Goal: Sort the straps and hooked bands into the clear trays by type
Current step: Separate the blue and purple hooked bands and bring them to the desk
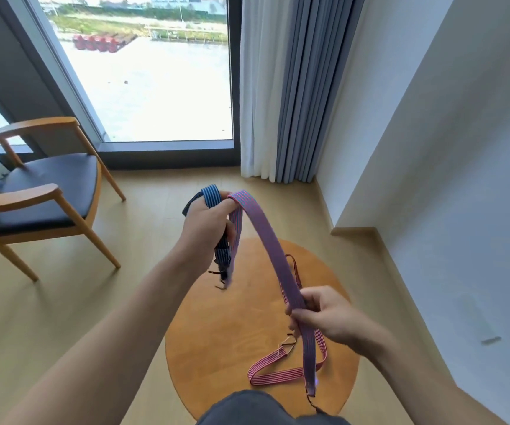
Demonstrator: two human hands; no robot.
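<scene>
My left hand [207, 231] is raised above the round wooden table [217, 326] and grips a bunch of bands: a blue striped band [211, 194] and a dark one, their hooked ends dangling below my fist. A pink-purple striped band [266, 240] drapes over my left forefinger and runs down to my right hand [324, 317], which is closed around it; its hooked end hangs past the table's near edge. A red-and-white striped band [275, 372] with a metal hook [289, 343] lies looped on the table under my right hand. No clear trays are in view.
A wooden armchair [42, 191] with a dark seat stands at the left. A floor-length window and curtains [293, 87] are behind the table, a white wall at the right. Light wooden floor surrounds the table.
</scene>
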